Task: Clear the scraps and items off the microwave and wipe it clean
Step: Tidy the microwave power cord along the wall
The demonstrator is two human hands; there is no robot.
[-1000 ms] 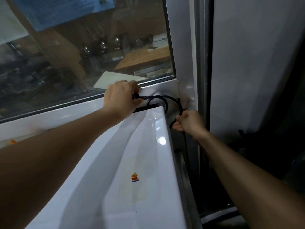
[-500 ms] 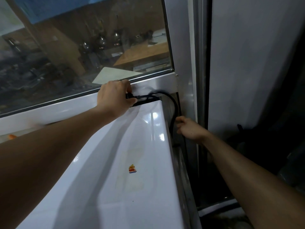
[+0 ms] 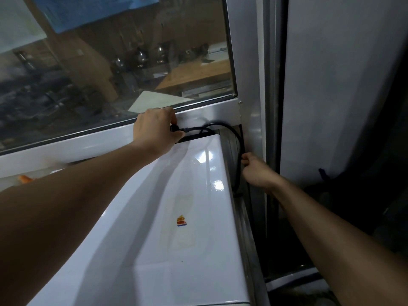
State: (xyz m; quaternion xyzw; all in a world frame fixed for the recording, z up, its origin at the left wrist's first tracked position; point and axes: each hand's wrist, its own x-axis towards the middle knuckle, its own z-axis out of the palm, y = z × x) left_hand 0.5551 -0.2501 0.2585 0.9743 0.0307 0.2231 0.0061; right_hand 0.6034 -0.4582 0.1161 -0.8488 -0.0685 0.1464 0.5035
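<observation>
— Where is the glossy white microwave top (image 3: 154,250) found?
— Below a glass window with a metal frame (image 3: 209,111); a small coloured sticker (image 3: 181,221) and a faint stain are seen on it.
— And the thin black cable (image 3: 239,146)?
— Its plug end is gripped at the back edge by the left hand (image 3: 156,129); its hanging run is pinched by the right hand (image 3: 256,171).
— What is left?
— Wiping is judged not yet done.

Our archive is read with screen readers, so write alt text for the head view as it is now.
Both hands grip a black cable at the far end of a white microwave top: the left hand holds its end by the window sill, the right hand holds it beside the right edge. A small coloured sticker sits on top.
</observation>
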